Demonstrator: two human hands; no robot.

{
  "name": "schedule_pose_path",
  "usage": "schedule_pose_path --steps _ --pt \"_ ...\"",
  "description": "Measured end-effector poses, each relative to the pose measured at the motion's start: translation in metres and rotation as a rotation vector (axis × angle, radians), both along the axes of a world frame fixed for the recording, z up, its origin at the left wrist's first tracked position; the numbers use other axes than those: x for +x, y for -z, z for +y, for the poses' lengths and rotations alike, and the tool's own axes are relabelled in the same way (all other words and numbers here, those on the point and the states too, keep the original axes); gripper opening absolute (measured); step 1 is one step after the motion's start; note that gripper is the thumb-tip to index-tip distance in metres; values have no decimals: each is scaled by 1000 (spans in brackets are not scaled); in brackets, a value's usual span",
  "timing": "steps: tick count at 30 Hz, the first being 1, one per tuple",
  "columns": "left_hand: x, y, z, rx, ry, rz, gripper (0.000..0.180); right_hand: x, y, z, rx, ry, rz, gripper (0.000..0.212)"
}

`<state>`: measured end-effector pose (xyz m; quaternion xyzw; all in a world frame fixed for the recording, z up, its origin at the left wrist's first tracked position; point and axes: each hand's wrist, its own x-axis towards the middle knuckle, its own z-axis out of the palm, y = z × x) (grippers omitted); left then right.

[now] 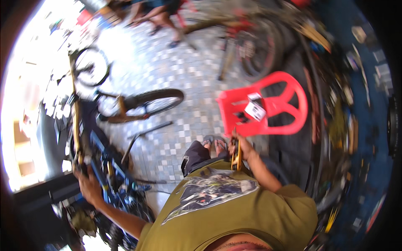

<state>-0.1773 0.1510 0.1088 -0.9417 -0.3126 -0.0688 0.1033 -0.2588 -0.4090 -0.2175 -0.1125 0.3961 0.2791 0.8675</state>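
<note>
At the left, my left hand (88, 187) is closed round the near end of a bicycle handlebar (76, 121); the fingertips are blurred. The handlebar belongs to a blue-framed bicycle (97, 146) whose knobby front wheel (157, 100) is turned toward the middle. My right hand (244, 149) is closed on pliers (236, 158) with yellow and dark handles, held upright in front of my shirt. Their jaws are hard to make out. Just beyond this hand stands a red plastic chair (276, 104), with a small white box (255, 109) and small dark parts on its seat.
Another wheel (90, 67) stands at the far left. A bicycle with dark tyres (261, 50) is beyond the chair. A person (157, 16) sits at the far edge of the tiled floor (167, 138). Blurred tools and parts line the blue surface (364, 138) on the right.
</note>
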Motion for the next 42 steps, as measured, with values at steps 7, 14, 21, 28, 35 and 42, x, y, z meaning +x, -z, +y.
schedule_pose_path --steps 7,14,21,28,35,42 --pt "-10 -19 -31 -243 -49 -214 75 116 -31 68 -76 -617 -439 41" --pt "-2 -30 -33 -401 -88 -396 77 449 -138 225 -277 -114 -976 41" --pt "-1 -35 -20 -575 -223 -365 83 632 -241 340 -190 -137 -1264 37" --pt "6 -24 -73 -991 -554 -320 63 733 -229 462 -171 -196 -1227 34" --pt "79 -46 -145 -987 -897 -861 73 844 -221 529 -175 -564 -1435 41" --pt "225 -68 -163 184 -1580 -20 76 1009 -209 539 -227 -1018 -1600 57"
